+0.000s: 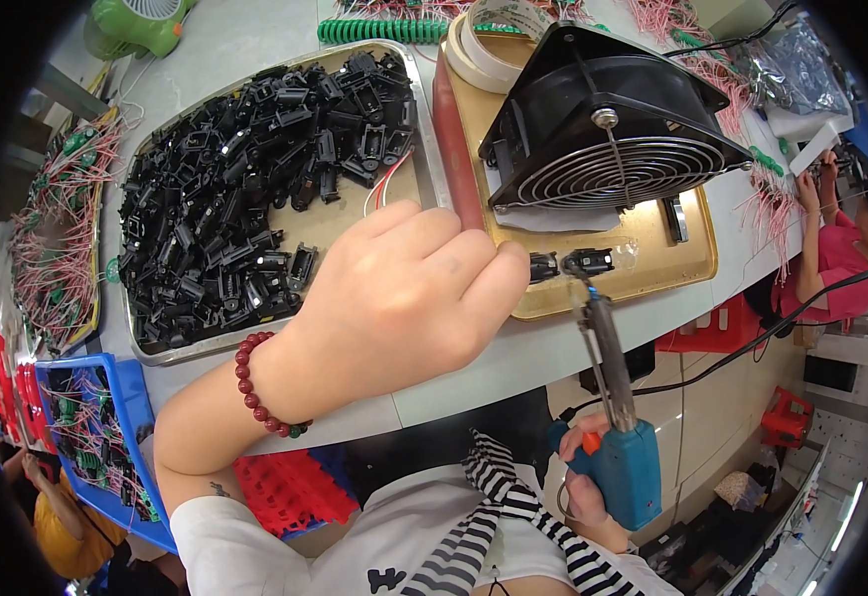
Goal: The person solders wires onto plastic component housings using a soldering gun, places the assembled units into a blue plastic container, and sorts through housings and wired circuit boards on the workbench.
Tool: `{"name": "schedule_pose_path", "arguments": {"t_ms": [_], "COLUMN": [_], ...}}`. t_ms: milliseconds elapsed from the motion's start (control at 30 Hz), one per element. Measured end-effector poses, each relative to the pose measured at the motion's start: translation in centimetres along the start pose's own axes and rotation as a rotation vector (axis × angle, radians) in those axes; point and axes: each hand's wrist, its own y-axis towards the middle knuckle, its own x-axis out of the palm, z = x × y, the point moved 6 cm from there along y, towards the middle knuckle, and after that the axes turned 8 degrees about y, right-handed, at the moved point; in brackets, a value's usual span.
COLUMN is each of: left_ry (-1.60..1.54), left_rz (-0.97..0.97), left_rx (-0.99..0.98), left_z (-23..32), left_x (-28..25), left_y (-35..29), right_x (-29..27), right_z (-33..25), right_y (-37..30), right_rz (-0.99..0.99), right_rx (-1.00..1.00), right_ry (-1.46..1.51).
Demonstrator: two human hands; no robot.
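Note:
My left hand (414, 288) is closed over the near left edge of a gold tray (652, 285), its fingertips hidden from view. Red and white wires (384, 189) come out from behind it. Right beside its knuckles lies a small black plastic part (543, 266), with a second black part (590, 260) next to it on the tray. My right hand (587, 487) grips a teal soldering gun (628, 472) with an orange trigger. The gun points up and away, its tip at the two black parts; whether it touches them I cannot tell.
A metal tray (424, 129) heaped with black plastic parts (225, 199) lies left. A black fan (603, 129) with a wire grille stands over the gold tray, tape rolls (484, 50) behind it. Wire bundles (67, 219) lie farther left, above a blue crate (131, 397). A co-worker (836, 248) sits right.

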Motion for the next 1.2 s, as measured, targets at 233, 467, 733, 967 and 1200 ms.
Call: {"name": "schedule_pose_path", "arguments": {"t_ms": [233, 467, 733, 967, 1200], "left_ry": [0.008, 0.018, 0.036, -0.519, -0.216], "left_rz": [0.014, 0.012, 0.011, -0.186, -0.371], "left_rx": [0.010, 0.019, 0.019, -0.119, 0.052], "left_z": [0.0, 0.1, 0.1, -2.1, -1.9], "left_x": [0.0, 0.1, 0.0, 0.3, -0.1], "left_y": [0.0, -0.1, 0.0, 0.7, 0.7], "right_x": [0.1, 0.0, 0.1, 0.1, -0.7], "right_z": [-0.4, -0.4, -0.3, -0.7, 0.1], "right_y": [0.2, 0.2, 0.3, 0.5, 0.4], "right_rz": [0.027, 0.008, 0.006, 0.015, 0.048], "right_rx": [0.033, 0.021, 0.011, 0.022, -0.047], "right_ry": [0.039, 0.018, 0.026, 0.063, 0.073]}}
